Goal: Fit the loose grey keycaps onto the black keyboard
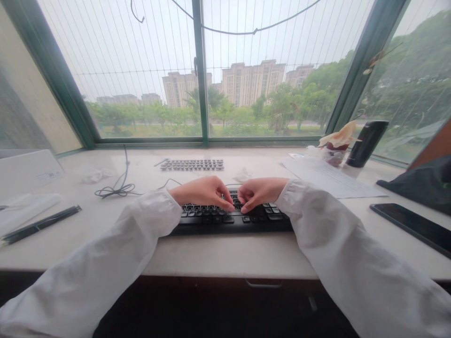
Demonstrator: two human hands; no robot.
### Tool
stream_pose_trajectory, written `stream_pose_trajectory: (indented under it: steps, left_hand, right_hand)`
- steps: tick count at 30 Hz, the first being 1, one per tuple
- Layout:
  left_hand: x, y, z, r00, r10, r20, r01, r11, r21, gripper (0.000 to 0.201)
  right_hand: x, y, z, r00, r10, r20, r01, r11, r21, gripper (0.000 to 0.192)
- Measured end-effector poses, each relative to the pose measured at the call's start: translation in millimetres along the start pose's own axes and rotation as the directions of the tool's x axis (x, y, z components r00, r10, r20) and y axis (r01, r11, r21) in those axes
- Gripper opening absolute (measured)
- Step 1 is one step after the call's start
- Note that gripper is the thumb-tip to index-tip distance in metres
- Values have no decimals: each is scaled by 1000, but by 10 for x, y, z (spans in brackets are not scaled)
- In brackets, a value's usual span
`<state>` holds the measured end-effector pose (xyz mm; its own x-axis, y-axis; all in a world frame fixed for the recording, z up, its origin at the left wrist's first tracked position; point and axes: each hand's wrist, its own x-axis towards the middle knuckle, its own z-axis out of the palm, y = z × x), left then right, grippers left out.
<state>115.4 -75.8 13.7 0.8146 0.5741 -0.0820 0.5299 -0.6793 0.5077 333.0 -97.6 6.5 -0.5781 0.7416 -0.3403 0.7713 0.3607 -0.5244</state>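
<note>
A black keyboard [232, 227] lies near the front edge of the white tabletop. Some upper positions show bare square sockets without caps, while low rows still carry black keycaps. Above its left-middle part is my left hand [206, 191], thumb and fingers drawn together, pointing right. My right hand [262, 191] faces it over the right-middle part, fingers curled and thumb close to them. The fingertips nearly meet over the keys. Whether either hand holds a small part is hidden. Behind the keyboard, loose keycaps [192, 165] are laid out in rows.
A coiled cable [118, 190] and black pen-like sticks [42, 224] lie on the left, near a white box [30, 169]. On the right are paper sheets [327, 176], a phone [412, 225], a black bottle [368, 143] and a dark cloth bag [423, 183]. A window stands behind.
</note>
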Motion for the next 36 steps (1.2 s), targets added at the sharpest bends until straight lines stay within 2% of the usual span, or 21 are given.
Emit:
stream_pose_trajectory:
  steps: [7, 14, 19, 22, 26, 30, 34, 36]
  left_hand:
    - [-24, 28, -6, 1000, -3, 1, 3, 999, 39, 45]
    - [-21, 21, 13, 999, 0, -46, 2, 999, 47, 39]
    - [-26, 40, 16, 998, -18, -55, 19, 1000, 15, 37]
    - [-31, 60, 14, 998, -25, -59, 24, 999, -27, 38]
    - [-22, 47, 16, 996, -60, -71, 59, 998, -11, 34]
    - [-20, 32, 6, 995, -51, -84, 47, 997, -54, 35]
    - [-22, 35, 8, 994, -67, -85, 65, 997, -28, 34]
    - [-24, 41, 2, 993, -66, -96, 63, 997, -35, 34]
  right_hand:
    - [-108, -92, -60, 990, -109, -91, 104, 993, -60, 39]
    - [-73, -79, -34, 992, -85, -96, 77, 993, -89, 39]
    - [-41, -39, -18, 995, -20, -98, 12, 997, -75, 35]
    - [-20, -23, -2, 988, -75, -134, 76, 997, -1, 35]
    - [4, -7, 15, 994, -69, -81, 71, 997, 24, 36]
    - [13, 4, 20, 982, -133, -135, 144, 987, 73, 39]
    - [31, 15, 28, 991, -85, -101, 88, 996, 22, 38]
    - [34, 14, 30, 984, -114, -134, 121, 992, 47, 40]
